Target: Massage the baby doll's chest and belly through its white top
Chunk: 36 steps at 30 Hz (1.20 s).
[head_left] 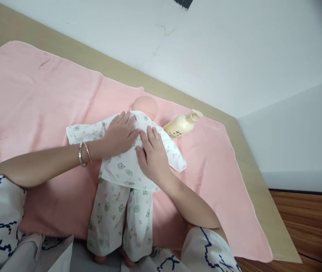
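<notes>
A soft baby doll in white cotton pyjamas printed with small green animals [121, 170] lies at the middle of a fuzzy pink towel [36, 94]. The left hand [118, 134] and right hand [152, 156] rest flat on its chest, fingers extended and close together. A cream plastic pump bottle [179, 126] lies on its side just beside the doll's bare head; it is opaque, so its contents cannot be told. A thin silver bangle [83, 153] circles the left wrist. The towel covers a beige tabletop [244, 158].

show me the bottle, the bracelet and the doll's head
bottle [179, 127]: head view, middle of its cream body
bracelet [80, 154]: head view, silver band on the left wrist
doll's head [146, 105]: head view, middle of the bare rounded head
</notes>
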### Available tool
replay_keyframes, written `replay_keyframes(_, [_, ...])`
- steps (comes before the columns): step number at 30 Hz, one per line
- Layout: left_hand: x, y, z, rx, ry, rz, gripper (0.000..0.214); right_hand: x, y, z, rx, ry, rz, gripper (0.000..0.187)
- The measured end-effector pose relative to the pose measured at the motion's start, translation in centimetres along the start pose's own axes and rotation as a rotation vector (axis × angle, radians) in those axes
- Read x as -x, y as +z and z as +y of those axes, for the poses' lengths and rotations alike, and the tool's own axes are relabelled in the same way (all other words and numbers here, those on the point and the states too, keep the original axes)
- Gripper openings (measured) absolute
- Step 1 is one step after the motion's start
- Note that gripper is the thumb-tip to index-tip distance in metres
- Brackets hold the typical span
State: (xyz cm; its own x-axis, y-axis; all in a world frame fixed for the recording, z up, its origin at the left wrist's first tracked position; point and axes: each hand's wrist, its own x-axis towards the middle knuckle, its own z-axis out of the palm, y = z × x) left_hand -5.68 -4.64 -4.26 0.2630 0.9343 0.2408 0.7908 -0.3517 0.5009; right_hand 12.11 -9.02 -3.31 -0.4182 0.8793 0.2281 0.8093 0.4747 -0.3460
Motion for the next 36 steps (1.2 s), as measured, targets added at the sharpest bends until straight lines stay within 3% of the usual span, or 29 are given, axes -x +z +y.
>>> replay_keyframes(7, [3.6, -0.1, 2.6, -0.070, 0.245, 0.037, 0.052, -3.5, -0.4, 4.3, -0.112, 0.134, 0.005, 0.068])
replay_keyframes(11, [2.3, -0.4, 1.9, -0.033, 0.147, 0.029, 0.050, -2.6, -0.2, 3.0, -0.049, 0.145, 0.006, 0.069])
replay_keyframes(14, [0.8, -0.1, 0.7, 0.011, 0.037, 0.030, 0.056, -0.9, 0.1, 0.8, 0.015, 0.077, 0.021, 0.063])
replay_keyframes(16, [0.4, 0.4, 0.0, 0.020, 0.043, 0.047, 0.059, -0.3, 0.1, 0.2, 0.027, 0.023, 0.033, 0.057])
replay_keyframes(21, [0.9, 1.3, -0.3, 0.013, 0.120, 0.131, 0.056, -1.9, -0.4, 2.1, -0.039, 0.056, -0.013, 0.059])
replay_keyframes(28, [0.7, 1.3, -0.4, 0.025, 0.118, 0.132, 0.055, -3.0, -0.2, 3.2, -0.059, 0.090, -0.002, 0.065])
replay_keyframes(36, [2.8, 0.4, 2.0, 0.027, 0.196, 0.032, 0.052, -3.8, -0.3, 4.6, -0.137, 0.100, 0.018, 0.066])
